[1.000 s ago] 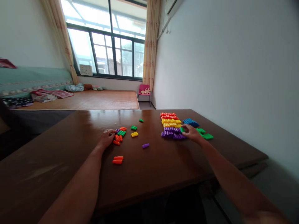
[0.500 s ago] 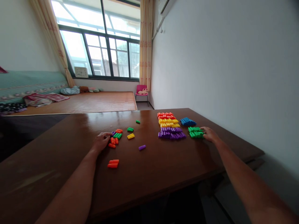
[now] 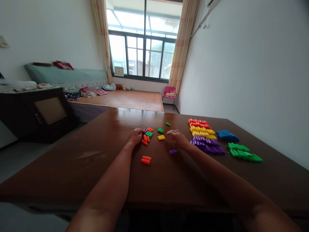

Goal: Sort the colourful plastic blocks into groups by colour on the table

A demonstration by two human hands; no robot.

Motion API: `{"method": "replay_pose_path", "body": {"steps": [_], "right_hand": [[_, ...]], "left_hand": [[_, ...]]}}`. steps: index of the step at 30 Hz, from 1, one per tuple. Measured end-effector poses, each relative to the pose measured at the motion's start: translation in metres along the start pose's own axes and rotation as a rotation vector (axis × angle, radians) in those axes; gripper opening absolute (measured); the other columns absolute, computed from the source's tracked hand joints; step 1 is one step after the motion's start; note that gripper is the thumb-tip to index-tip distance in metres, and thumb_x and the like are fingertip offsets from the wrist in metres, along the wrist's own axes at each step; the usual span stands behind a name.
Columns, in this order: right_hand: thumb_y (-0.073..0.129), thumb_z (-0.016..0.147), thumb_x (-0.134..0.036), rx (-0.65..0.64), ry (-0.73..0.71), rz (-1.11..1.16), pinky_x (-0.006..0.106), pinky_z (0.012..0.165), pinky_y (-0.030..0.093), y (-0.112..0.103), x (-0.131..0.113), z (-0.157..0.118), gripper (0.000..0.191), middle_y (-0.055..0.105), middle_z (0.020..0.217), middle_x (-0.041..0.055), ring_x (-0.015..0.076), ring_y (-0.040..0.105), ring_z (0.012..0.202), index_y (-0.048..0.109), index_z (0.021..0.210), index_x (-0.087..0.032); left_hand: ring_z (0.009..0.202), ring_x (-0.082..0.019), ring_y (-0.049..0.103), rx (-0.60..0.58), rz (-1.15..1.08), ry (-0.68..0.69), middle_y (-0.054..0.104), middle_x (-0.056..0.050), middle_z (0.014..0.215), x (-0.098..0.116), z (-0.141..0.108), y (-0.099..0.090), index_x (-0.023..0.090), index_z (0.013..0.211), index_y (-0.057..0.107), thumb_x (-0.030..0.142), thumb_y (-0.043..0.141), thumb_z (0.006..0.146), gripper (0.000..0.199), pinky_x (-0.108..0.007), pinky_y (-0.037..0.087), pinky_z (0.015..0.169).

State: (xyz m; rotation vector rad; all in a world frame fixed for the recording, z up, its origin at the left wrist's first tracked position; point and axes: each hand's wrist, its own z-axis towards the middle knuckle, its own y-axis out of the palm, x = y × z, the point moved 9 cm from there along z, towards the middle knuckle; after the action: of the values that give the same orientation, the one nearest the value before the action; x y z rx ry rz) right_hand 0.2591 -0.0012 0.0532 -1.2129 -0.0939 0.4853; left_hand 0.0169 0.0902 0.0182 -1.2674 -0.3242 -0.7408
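My left hand (image 3: 135, 136) rests on the brown table (image 3: 103, 174), its fingertips at a purple piece (image 3: 145, 131) on the left edge of a small mixed cluster. Green pieces (image 3: 149, 134) and orange pieces (image 3: 146, 138) lie in that cluster. My right hand (image 3: 175, 138) hovers, slightly blurred, right of two yellow pieces (image 3: 161, 137) and above a single purple piece (image 3: 173, 151); whether its fingers hold anything is not visible. Two orange pieces (image 3: 146, 160) lie nearer me. Two green pieces (image 3: 160, 130) sit between the hands.
Sorted piles stand on the right: red (image 3: 198, 123), yellow (image 3: 203, 132), purple (image 3: 208, 145), blue (image 3: 228, 135) and green (image 3: 243, 152). One green piece (image 3: 167, 123) lies farther back. A wall borders the table's right side.
My right hand has left the green pile and moved left toward the loose pieces. My left hand stays at the mixed cluster. The view has turned left.
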Motion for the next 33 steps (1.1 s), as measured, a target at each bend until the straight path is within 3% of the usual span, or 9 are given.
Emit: {"method": "replay_pose_path", "body": {"steps": [4,7,13,18,21,25,29,33], "right_hand": [[0.049,0.093,-0.026,-0.074,0.187,-0.071,0.029,0.097,0.042,0.029,-0.005,0.062,0.033,0.062,0.125,0.0103,0.0192,0.056,0.112,0.061,0.123,-0.020],[0.057,0.089,-0.037,-0.149,0.328,-0.094,0.029,0.091,0.045,0.045,0.007,0.082,0.039,0.058,0.128,0.0125,0.0208,0.058,0.108,0.062,0.125,-0.021],[0.062,0.076,-0.011,-0.281,0.250,-0.031,0.025,0.091,0.044,0.050,0.021,0.076,0.039,0.066,0.117,0.0028,0.0170,0.060,0.103,0.070,0.112,-0.025],[0.060,0.074,-0.009,-0.344,0.314,0.123,0.025,0.072,0.050,0.039,0.044,0.050,0.035,0.072,0.093,0.0025,0.0165,0.064,0.078,0.072,0.105,-0.020],[0.062,0.075,-0.012,-0.262,0.335,0.098,0.028,0.079,0.050,0.028,0.049,0.034,0.026,0.071,0.096,0.0058,0.0193,0.065,0.086,0.071,0.100,-0.017],[0.062,0.073,-0.009,-0.101,0.302,0.163,0.029,0.087,0.050,0.005,0.050,0.001,0.037,0.070,0.106,0.0036,0.0176,0.065,0.094,0.064,0.108,-0.022],[0.062,0.073,-0.012,0.083,0.262,0.253,0.029,0.085,0.053,-0.046,0.075,-0.055,0.045,0.069,0.111,0.0045,0.0164,0.067,0.094,0.058,0.117,-0.023],[0.061,0.071,-0.013,0.255,0.435,0.176,0.033,0.091,0.052,-0.115,0.153,-0.141,0.045,0.067,0.115,0.0091,0.0194,0.066,0.102,0.059,0.116,-0.020]], "left_hand": [[0.096,-0.018,0.064,-0.002,-0.038,-0.031,0.070,-0.005,0.107,-0.004,0.001,0.002,0.022,0.096,0.076,0.015,0.049,0.085,0.030,-0.027,0.049,0.085],[0.095,-0.018,0.064,-0.001,-0.058,-0.059,0.071,-0.005,0.106,-0.004,-0.001,0.000,0.022,0.095,0.077,0.014,0.049,0.085,0.031,-0.027,0.049,0.083],[0.097,-0.018,0.064,-0.002,-0.058,-0.080,0.071,-0.004,0.108,0.001,-0.004,-0.004,0.023,0.096,0.076,0.013,0.051,0.083,0.030,-0.026,0.049,0.085],[0.094,-0.018,0.064,0.007,-0.022,-0.083,0.071,-0.004,0.107,-0.003,-0.002,-0.002,0.024,0.095,0.076,0.016,0.051,0.084,0.029,-0.026,0.049,0.081],[0.093,-0.018,0.064,0.004,-0.016,-0.062,0.071,-0.003,0.106,-0.003,0.000,-0.001,0.024,0.096,0.076,0.017,0.051,0.083,0.028,-0.025,0.049,0.081],[0.094,-0.018,0.064,-0.006,-0.001,-0.044,0.071,-0.004,0.106,-0.004,0.003,-0.001,0.023,0.098,0.075,0.017,0.050,0.083,0.030,-0.026,0.048,0.080],[0.092,-0.018,0.064,-0.020,0.015,-0.009,0.071,-0.004,0.104,-0.004,0.007,-0.001,0.022,0.100,0.075,0.020,0.050,0.082,0.030,-0.025,0.048,0.078],[0.087,-0.019,0.065,-0.009,0.032,0.012,0.072,-0.004,0.103,-0.001,0.007,-0.006,0.022,0.101,0.075,0.024,0.050,0.082,0.031,-0.025,0.049,0.073]]}}
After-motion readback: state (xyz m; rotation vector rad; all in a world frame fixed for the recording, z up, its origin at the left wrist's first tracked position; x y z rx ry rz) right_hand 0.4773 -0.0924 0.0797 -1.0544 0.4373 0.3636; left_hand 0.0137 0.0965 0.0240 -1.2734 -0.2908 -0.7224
